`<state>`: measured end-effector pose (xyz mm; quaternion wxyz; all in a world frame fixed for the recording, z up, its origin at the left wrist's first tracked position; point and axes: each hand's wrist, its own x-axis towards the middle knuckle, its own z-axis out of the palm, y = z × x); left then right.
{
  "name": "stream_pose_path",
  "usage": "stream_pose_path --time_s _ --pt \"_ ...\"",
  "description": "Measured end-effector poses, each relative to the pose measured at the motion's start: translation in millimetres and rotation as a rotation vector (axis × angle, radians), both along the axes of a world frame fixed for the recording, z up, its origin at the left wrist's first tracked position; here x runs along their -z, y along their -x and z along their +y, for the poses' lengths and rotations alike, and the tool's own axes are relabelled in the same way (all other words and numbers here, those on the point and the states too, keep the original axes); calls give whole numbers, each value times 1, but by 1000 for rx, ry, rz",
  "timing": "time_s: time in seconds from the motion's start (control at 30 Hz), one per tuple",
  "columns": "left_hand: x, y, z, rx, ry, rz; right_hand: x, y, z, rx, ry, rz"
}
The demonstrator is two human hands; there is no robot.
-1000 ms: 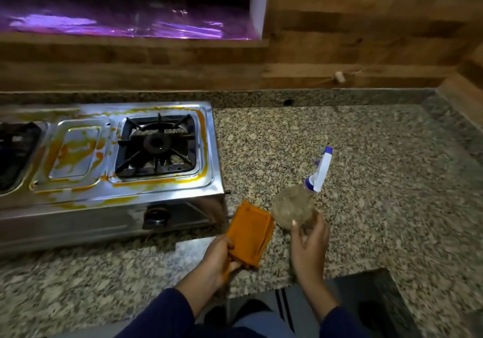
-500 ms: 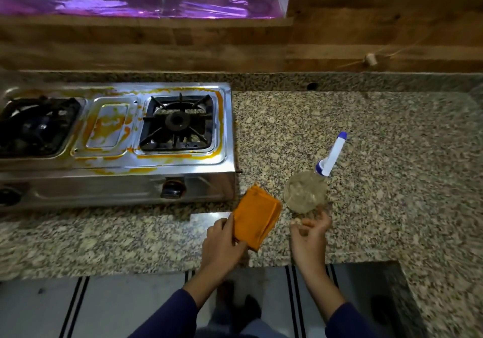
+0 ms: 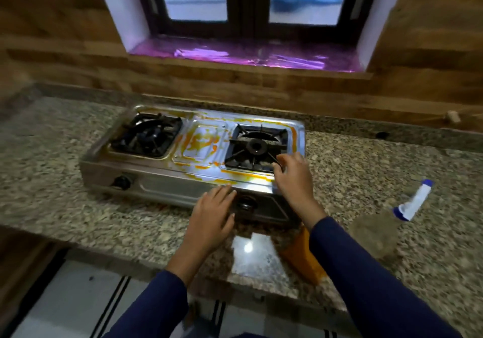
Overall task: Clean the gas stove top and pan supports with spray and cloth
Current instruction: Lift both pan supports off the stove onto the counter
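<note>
A steel two-burner gas stove [image 3: 203, 178] smeared with orange stains sits on the granite counter. Its right black pan support [image 3: 254, 149] is under my right hand [image 3: 294, 178], whose fingers curl at the support's front right corner; whether they grip it is unclear. My left hand [image 3: 213, 217] hovers with straight fingers at the stove's front edge, beside the right knob [image 3: 245, 205]. The left pan support [image 3: 149, 136] lies untouched. The orange cloth [image 3: 304, 259] lies on the counter, partly hidden by my right sleeve. The clear spray bottle [image 3: 376, 233] with a white and blue nozzle lies at the right.
The granite counter [image 3: 366, 170] runs left and right of the stove. A wooden wall and a window sill with purple foil [image 3: 243, 55] stand behind. The counter's front edge drops to a tiled floor [image 3: 65, 306] below.
Both hands let go of the cloth and the spray bottle and moved up to the stove. The view shifted so the whole stove and the window are visible.
</note>
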<state>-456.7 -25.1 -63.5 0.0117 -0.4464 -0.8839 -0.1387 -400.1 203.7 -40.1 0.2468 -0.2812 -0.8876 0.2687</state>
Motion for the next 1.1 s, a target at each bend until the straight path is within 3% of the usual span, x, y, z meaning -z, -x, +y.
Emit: stream_pose_path --time_s 0.13,0.37,0.53,0.67,0.83,0.93,1.1 --pt "13 29 -19 123 44 44 12 40 1 126 -84 -235" --pt "30 80 -36 436 -7 140 14 64 -9 349 -36 -226" --pt "19 121 -48 555 -165 135 -2 77 -28 473 -84 -96" --pt "4 154 -67 366 -355 43 -16 71 -51 530 -158 -51" --pt "-20 217 -86 -158 -387 2 -21 69 -82 567 -132 50" --pt "-37 248 -85 -426 -271 -137 -17 79 -99 575 -66 121" --pt "-50 282 -59 -541 26 -222 -11 102 -104 557 5 207"
